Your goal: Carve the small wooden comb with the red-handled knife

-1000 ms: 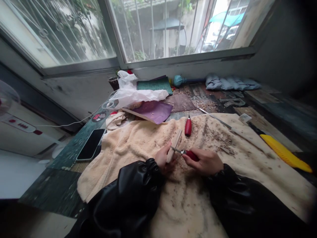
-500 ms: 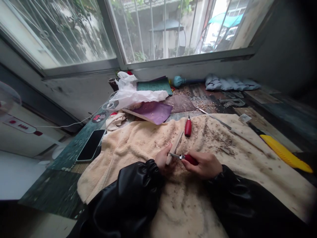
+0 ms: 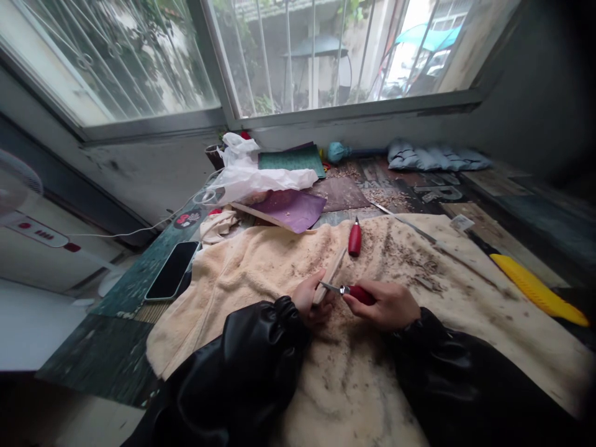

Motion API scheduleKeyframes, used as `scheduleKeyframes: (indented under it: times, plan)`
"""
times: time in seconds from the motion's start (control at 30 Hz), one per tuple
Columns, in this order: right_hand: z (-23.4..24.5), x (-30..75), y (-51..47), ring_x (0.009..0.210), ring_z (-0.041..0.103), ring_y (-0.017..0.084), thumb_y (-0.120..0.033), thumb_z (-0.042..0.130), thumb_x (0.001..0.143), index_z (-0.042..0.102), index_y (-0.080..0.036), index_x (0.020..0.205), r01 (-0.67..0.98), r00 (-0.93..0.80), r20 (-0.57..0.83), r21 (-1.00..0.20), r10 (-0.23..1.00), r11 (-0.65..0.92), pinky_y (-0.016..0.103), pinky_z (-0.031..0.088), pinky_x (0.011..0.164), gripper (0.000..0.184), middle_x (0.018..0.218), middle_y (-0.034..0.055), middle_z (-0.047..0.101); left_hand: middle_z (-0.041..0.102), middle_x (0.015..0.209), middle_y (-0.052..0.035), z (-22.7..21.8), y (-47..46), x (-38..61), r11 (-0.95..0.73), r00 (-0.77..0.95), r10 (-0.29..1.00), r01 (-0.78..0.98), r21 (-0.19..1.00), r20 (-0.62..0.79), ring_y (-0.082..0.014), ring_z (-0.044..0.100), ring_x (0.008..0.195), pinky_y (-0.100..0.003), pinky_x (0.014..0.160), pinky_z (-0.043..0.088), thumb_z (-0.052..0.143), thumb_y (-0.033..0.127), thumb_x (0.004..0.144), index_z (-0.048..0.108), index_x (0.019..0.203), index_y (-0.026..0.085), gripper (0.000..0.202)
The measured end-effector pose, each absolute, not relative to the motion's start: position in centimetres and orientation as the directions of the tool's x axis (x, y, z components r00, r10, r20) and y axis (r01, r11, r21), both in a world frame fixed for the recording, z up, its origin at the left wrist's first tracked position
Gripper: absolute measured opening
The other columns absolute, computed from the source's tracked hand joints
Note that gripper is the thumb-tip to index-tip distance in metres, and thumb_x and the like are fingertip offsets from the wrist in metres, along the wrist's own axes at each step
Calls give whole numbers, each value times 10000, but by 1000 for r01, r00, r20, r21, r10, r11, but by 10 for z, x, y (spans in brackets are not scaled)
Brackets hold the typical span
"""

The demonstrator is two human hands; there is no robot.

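A pale letter R (image 3: 438, 195) marks the surface (image 3: 102, 347) beyond and right of the right grip (image 3: 384, 304); other lettering (image 3: 372, 185) is illegible.

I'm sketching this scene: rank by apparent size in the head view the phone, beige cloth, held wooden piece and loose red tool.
Beige cloth
Phone
Wooden piece and loose red tool: look too alike to rank
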State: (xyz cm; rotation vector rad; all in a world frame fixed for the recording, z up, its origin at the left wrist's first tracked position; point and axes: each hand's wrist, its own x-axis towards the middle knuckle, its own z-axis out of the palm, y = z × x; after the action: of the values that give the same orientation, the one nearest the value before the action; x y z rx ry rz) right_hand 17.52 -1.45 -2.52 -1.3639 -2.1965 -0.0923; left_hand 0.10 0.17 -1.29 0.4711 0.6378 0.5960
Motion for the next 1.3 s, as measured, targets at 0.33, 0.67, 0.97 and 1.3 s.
scheduleKeyframes:
  times: [0.33, 0.67, 0.97, 1.3]
  plan:
    - [-18, 197, 1, 422, 423, 87, -626, 350, 791, 535, -194, 525, 888, -209, 458, -282, 864, 364, 214, 289, 470, 540, 451, -14, 475, 320, 264, 48, -11, 1, 2, 784, 674, 588, -339, 520, -447, -64, 218, 143, -172, 202, 56, 212, 452, 880, 346, 464, 174, 518]
    - [-20, 194, -4, 415, 435, 80, -583, 383, 798, 535, -196, 532, 874, -242, 443, -288, 864, 392, 209, 287, 456, 494, 450, -22, 483, 325, 272, 59, -13, -1, 1, 779, 685, 582, -313, 544, -440, -57, 223, 150, -169, 229, 47, 318, 499, 835, 334, 481, 174, 480]
    - [-19, 195, -3, 416, 429, 82, -591, 375, 796, 529, -197, 521, 887, -223, 441, -278, 870, 369, 207, 289, 452, 505, 438, -22, 465, 324, 272, 57, -9, 0, 2, 795, 681, 568, -306, 524, -463, -58, 226, 147, -170, 245, 29, 300, 491, 841, 342, 490, 172, 476]
    - [-14, 200, -1, 418, 405, 84, -623, 344, 794, 516, -197, 502, 904, -198, 471, -250, 860, 346, 216, 277, 463, 544, 434, -17, 456, 297, 242, 43, -11, -1, 1, 789, 661, 562, -248, 562, -497, -61, 187, 158, -193, 261, 13, 312, 506, 821, 349, 460, 183, 486]
